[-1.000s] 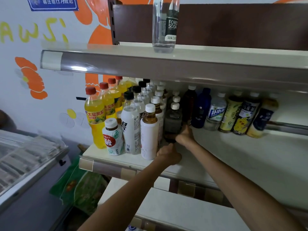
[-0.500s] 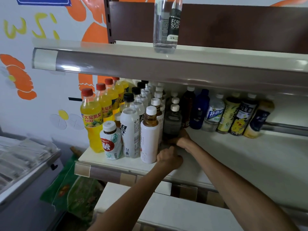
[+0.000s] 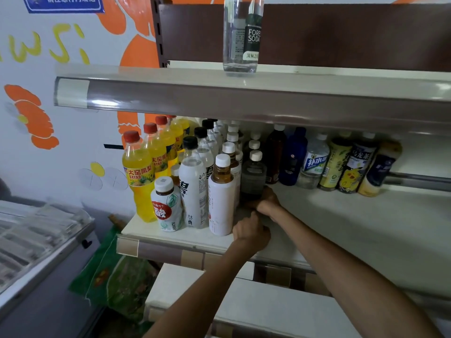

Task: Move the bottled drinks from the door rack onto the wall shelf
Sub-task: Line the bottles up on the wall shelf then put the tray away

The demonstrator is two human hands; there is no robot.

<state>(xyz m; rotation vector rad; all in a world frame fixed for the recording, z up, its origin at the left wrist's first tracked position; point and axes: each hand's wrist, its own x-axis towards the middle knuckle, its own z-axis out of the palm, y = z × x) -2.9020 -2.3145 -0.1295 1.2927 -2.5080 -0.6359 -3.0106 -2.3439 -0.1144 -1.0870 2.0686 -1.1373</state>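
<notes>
The wall shelf (image 3: 341, 228) holds several bottled drinks in rows at its left and back. My right hand (image 3: 267, 201) reaches in and curls round the base of a dark grey bottle with a white cap (image 3: 253, 176), which stands upright on the shelf. My left hand (image 3: 251, 232) rests as a curled fist on the shelf's front edge, just right of a white tea bottle (image 3: 220, 203). Its fingers are hidden, so I cannot tell whether it holds anything. The door rack is out of view.
Yellow soda bottles (image 3: 139, 176) stand at the shelf's left end. Several bottles lean along the back, among them a blue one (image 3: 292, 157). The upper shelf (image 3: 244, 93) overhangs and carries a clear soda bottle (image 3: 241, 32). A chest freezer (image 3: 36, 240) stands at lower left.
My right hand has slid lower on the dark grey bottle, down to its base. My left hand stays in the same spot on the shelf edge.
</notes>
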